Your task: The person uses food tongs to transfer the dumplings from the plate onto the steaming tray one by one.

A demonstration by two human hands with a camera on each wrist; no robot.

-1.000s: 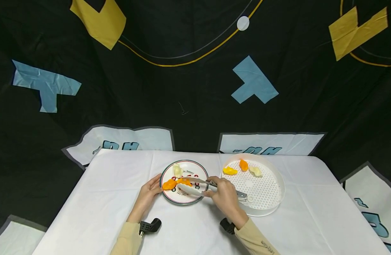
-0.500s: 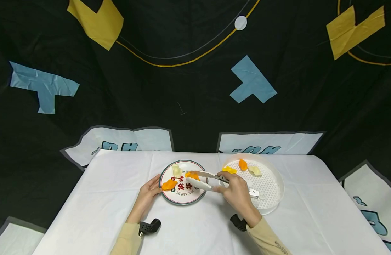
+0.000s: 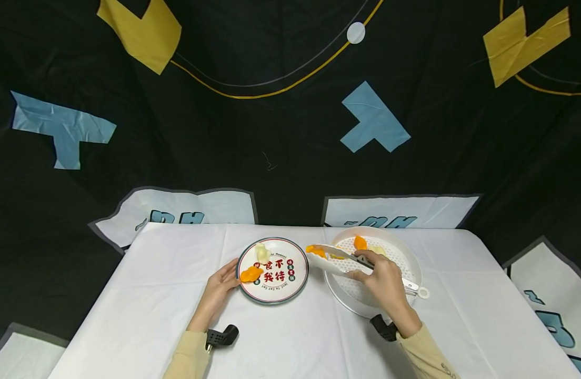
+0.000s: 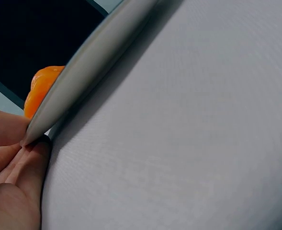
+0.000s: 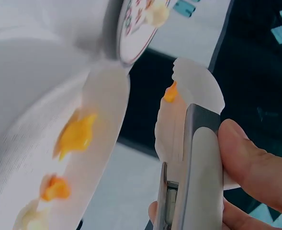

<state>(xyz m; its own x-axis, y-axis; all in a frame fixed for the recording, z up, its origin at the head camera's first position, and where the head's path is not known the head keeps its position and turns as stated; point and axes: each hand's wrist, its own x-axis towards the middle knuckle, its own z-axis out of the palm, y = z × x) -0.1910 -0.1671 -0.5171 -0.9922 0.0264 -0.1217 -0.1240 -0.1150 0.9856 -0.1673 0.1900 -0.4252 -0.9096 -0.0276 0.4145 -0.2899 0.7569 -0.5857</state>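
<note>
My left hand (image 3: pixel 219 287) pinches the left rim of a round plate (image 3: pixel 292 250) with red lettering. In the left wrist view, the thumb lies over the plate edge (image 4: pixel 88 72) and fingers are under it. On the plate sit a pale yellow piece (image 3: pixel 262 253) and an orange piece (image 3: pixel 251 273). My right hand (image 3: pixel 384 279) grips tongs (image 3: pixel 326 264) with pale scalloped tips and grey-and-white handles (image 5: pixel 203 167). Between the tips is another orange piece (image 3: pixel 315 250), held over the gap between plate and tray, near the tray's left rim.
A round white perforated tray (image 3: pixel 357 292) stands right of the plate, partly behind my right hand. It holds a yellow piece (image 3: pixel 337 256), an orange piece (image 3: pixel 360 242) and a pale piece (image 3: pixel 377 250) near its far side. A white cloth (image 3: pixel 177 263) covers the table before a black curtain (image 3: pixel 290 173).
My right hand has moved right with the tongs, lifting the second orange piece off the plate and carrying it to the tray's left edge. The left hand has stayed at the plate's rim.
</note>
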